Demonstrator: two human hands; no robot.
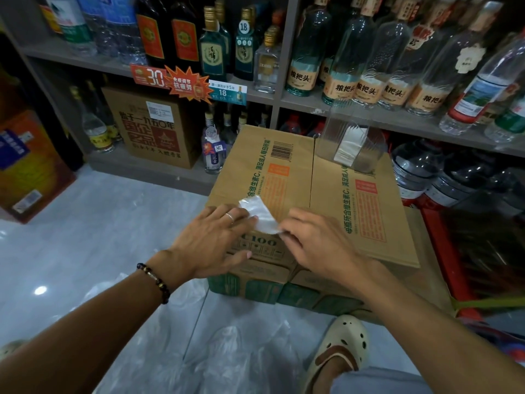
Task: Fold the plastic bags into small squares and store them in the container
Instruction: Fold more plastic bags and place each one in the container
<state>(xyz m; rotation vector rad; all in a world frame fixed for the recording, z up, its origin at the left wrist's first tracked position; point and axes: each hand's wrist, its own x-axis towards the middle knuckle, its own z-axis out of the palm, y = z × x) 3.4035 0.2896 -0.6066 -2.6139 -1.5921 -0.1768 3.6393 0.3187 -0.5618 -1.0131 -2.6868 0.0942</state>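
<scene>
Head view: left hand [211, 237] presses folded plastic bag [262, 214] on cardboard box [326, 194], fingers straight; right hand [315, 243] pinches it.

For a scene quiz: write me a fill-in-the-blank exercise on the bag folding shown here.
1. The folded plastic bag lies on top of a cardboard ____.
2. The left hand wears a ____ on one finger.
3. The right hand ____ the bag's near edge.
4. The clear container stands at the box's ____ end, away from the person.

Missing words: box; ring; pinches; far
</scene>
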